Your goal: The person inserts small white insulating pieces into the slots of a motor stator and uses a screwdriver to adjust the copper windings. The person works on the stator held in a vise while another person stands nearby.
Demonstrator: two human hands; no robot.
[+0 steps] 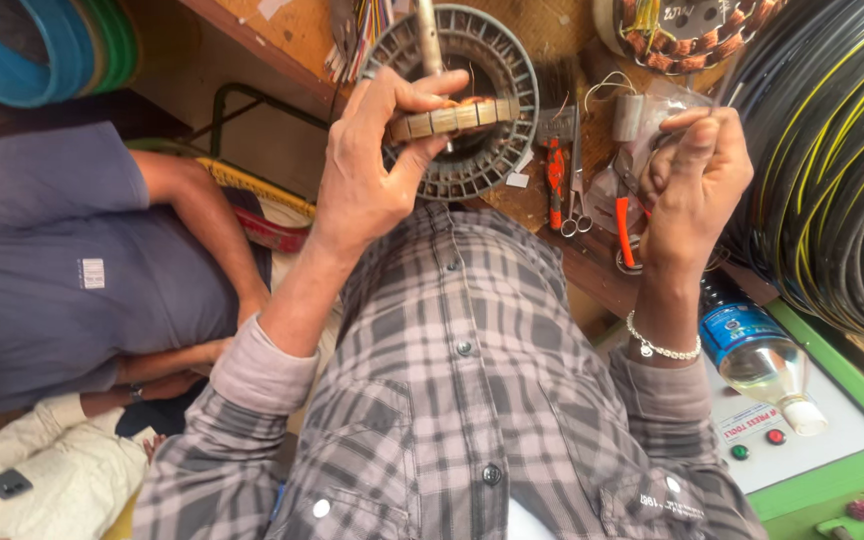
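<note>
My left hand [362, 175] grips a small motor rotor [452, 118] with brass-coloured segments, copper winding and a metal shaft [429, 35] that sticks upward. The rotor is held over a grey ribbed round plastic part [497, 60] lying on the wooden bench. My right hand [694, 170], a beaded bracelet on its wrist, is closed with its fingertips pinching a thin wire [728, 78]. It hovers to the right of the rotor, above the tools on the bench. My checked shirt fills the lower middle of the view.
Orange-handled pliers [555, 170], scissors [577, 205] and an orange cutter [624, 232] lie between my hands. A big coil of black and yellow cable [842, 150] sits at the right. Below it are a plastic bottle [757, 355] and a green-edged control panel [822, 440]. Another person in a blue shirt [52, 270] sits at the left.
</note>
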